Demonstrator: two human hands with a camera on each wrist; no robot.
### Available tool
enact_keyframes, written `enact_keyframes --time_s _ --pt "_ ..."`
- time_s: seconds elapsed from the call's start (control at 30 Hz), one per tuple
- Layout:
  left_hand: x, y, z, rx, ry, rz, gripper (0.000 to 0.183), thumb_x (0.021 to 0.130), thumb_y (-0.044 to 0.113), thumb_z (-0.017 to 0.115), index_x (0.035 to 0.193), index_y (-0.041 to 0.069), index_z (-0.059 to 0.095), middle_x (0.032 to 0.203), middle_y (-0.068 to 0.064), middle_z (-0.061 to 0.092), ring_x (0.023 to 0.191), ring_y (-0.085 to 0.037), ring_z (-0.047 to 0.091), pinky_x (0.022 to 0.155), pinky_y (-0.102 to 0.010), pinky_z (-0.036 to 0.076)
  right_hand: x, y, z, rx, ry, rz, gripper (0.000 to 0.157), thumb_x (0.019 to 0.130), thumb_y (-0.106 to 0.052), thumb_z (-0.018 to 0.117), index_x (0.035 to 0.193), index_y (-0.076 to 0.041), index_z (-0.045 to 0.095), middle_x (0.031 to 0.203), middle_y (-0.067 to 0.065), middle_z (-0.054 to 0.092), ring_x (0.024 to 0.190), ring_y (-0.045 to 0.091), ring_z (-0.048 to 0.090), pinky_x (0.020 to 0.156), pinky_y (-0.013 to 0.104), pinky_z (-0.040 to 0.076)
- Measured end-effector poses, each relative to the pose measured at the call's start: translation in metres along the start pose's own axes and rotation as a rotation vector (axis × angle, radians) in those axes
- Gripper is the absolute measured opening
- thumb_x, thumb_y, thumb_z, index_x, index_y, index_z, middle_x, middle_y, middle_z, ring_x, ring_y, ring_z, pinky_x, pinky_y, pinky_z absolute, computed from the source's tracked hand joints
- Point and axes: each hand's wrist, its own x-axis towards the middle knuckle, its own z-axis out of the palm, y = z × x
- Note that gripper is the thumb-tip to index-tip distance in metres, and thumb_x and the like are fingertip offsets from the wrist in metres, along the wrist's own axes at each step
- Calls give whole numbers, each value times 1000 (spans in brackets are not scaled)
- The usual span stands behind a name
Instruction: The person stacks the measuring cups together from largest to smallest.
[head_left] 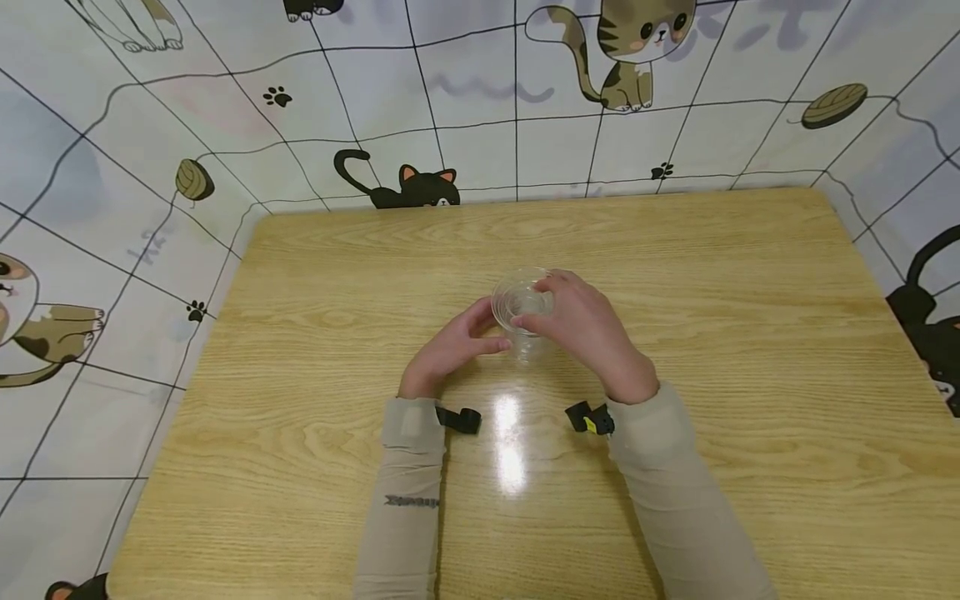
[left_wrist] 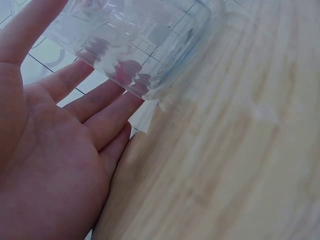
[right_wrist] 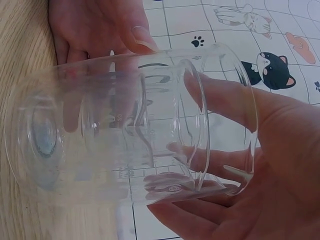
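A large clear glass beaker (head_left: 504, 310) stands on the table between the two hands. Inside its upper part sits a smaller beaker (right_wrist: 172, 125) with graduation marks. My right hand (head_left: 588, 325) reaches in over the large rim from the right, thumb and finger pinching the smaller beaker near its rim; other fingers lie outside the large beaker's wall in the right wrist view. On the other side, my left hand (head_left: 457, 342) has its fingers extended, their tips at the large beaker's wall, thumb spread in front. The large beaker's base (right_wrist: 45, 140) shows through the glass.
The wood-grain table (head_left: 337, 283) extends around both hands. Behind and beside it hangs a white gridded backdrop (head_left: 480, 92) with cartoon cats. Black straps with small devices (head_left: 459, 420) sit at both wrists, over beige sleeves (head_left: 405, 525).
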Motion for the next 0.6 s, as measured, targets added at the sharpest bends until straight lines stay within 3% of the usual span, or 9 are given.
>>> enact_keyframes --time_s 0.27,0.6 --pt "-1 1 0 -15 3 -3 63 86 12 64 140 25 34 143 9 37 134 -15 32 109 -42 27 -1 -4 -1 -61 3 -4 63 80 -48 64 122 -2 57 140 19 40 129 34 37 102 50 33" --pt "0 -1 -2 2 0 -26 61 85 20 66 139 27 36 142 11 38 133 -12 33 107 -39 29 1 -14 -5 -187 -38 54 62 79 -50 64 122 -6 58 147 17 29 129 33 37 90 54 43"
